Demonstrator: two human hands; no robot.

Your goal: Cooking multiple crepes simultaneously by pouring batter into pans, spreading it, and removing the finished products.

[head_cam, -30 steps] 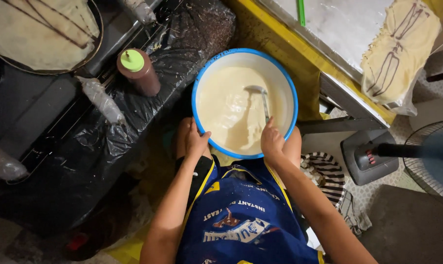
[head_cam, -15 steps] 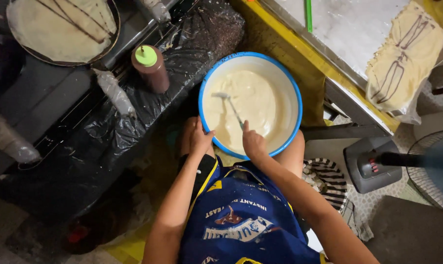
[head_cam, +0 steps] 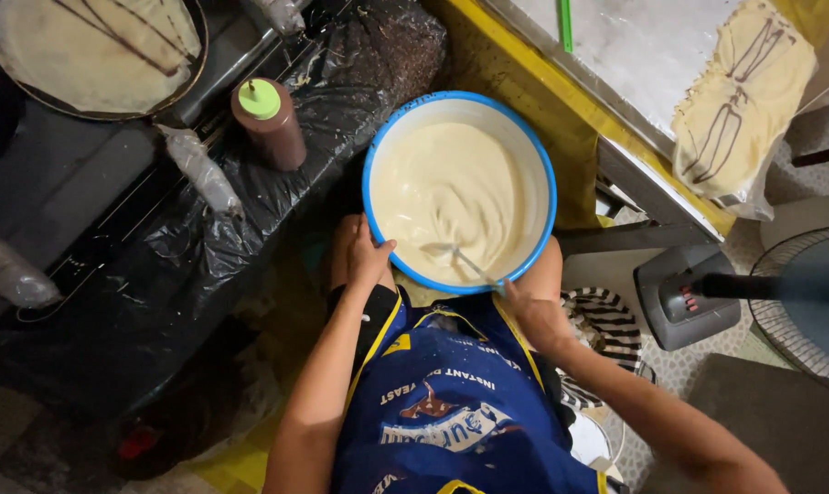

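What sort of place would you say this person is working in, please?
Probably a small crepe or pancake stall. The left hand steadies a blue-rimmed bowl of pale batter while the right hand holds a stirrer in it; a thin drizzled crepe lies on a round griddle, beside a brown squeeze bottle.

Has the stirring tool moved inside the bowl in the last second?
Yes. The stirring tool has swung from the far right of the blue-rimmed bowl to its near edge, held by the right hand.

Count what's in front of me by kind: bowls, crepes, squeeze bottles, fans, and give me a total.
Bowls: 1, blue-rimmed, full of batter, left hand on its rim
Crepes: 2, one on the pan, one on the tray
Squeeze bottles: 1
Fans: 1
Total: 5
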